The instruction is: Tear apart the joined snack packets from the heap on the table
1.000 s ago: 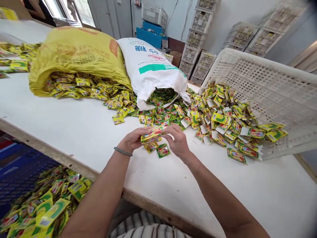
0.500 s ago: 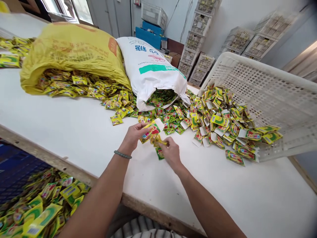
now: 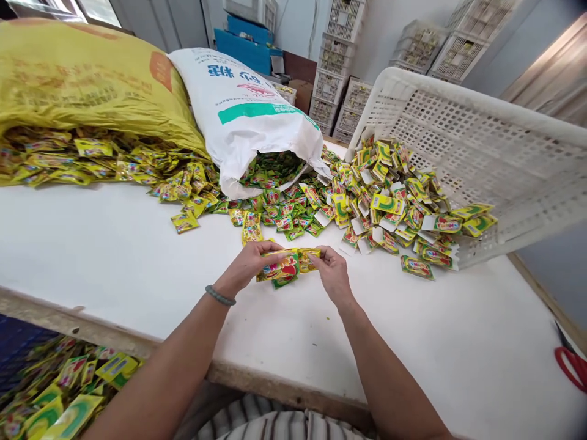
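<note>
My left hand (image 3: pixel 245 267) grips a small yellow-and-red printed carton (image 3: pixel 277 266) above the white table, thumb along its upper edge. My right hand (image 3: pixel 334 272) pinches a yellow sachet (image 3: pixel 306 261) at the carton's right end. The sachet's left edge meets that end; how far it sits inside is hidden. Just below the carton lies a green sachet (image 3: pixel 285 282), partly covered. Beyond my left hand are loose yellow sachets (image 3: pixel 251 227), and past them green sachets (image 3: pixel 285 223) spill from a white sack (image 3: pixel 261 131).
A yellow sack (image 3: pixel 92 79) spills yellow sachets at the left. Flat-ended cartons (image 3: pixel 387 205) are heaped out of a tipped white plastic basket (image 3: pixel 463 134). Red-handled scissors (image 3: pixel 571 366) lie at the right edge. Filled cartons (image 3: pixel 68 397) sit below the table's front edge (image 3: pixel 114 342).
The yellow sachet in my right hand has come up against the carton's end. My left hand has levelled the carton. The view has shifted right, bringing the scissors into sight.
</note>
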Available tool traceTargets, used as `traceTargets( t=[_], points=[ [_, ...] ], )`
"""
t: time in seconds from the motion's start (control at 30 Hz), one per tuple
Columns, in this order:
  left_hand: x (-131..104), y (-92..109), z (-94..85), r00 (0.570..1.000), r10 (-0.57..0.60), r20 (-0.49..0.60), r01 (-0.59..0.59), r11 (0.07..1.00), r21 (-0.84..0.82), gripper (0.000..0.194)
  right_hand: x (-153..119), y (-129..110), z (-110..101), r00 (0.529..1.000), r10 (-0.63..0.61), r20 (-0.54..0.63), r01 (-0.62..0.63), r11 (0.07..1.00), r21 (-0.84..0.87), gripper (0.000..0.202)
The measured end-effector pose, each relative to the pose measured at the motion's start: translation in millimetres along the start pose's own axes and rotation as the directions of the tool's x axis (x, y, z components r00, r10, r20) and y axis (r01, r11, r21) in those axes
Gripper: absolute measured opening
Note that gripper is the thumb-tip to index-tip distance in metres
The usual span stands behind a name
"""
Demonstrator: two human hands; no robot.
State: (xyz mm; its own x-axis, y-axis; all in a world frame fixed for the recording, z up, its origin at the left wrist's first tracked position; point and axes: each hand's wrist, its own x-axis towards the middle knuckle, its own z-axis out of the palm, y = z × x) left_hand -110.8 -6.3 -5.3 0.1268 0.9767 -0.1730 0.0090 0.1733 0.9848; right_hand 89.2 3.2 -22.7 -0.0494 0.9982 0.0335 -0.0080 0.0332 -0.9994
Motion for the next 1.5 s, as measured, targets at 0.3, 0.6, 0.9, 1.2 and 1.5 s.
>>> traceTargets(
  t=[0.3,0.6,0.9,1.2,1.5],
  points=[
    [-2.0,7.2,0.4,0.995,0.073,0.06,-0.082,0.983,0.162,0.034,1.9,-2.9,-1.8,0.998,0.055,-0.028,-0.053,0.996,0.068,0.023],
    [-3.1,6.0,-1.3,0.995,0.086,0.057,-0.091,0.991,0.096,0.033,-6.4,-12.8,5.6,0.991,-0.025,-0.133,0.01,0.994,-0.106,0.022],
    [-3.5,4.5,2.3,0.995,-0.032,0.095,0.037,0.998,-0.052,0.034,-4.0,-11.5,3.3,0.987,0.119,0.105,-0.121,0.992,0.017,0.025],
    [0.1,0.6,-5.1,0.997,-0.075,-0.004,0.073,0.977,-0.199,0.038,0.2,-9.0,20.6,1.0,0.013,0.023,-0.011,0.995,-0.103,0.037],
    [4.8,3.5,-15.1,0.938,-0.094,-0.333,-0.009,0.956,-0.295,0.048,-15.7,24.4,32.5,0.993,-0.114,-0.041,0.055,0.726,-0.685,0.026]
  ],
)
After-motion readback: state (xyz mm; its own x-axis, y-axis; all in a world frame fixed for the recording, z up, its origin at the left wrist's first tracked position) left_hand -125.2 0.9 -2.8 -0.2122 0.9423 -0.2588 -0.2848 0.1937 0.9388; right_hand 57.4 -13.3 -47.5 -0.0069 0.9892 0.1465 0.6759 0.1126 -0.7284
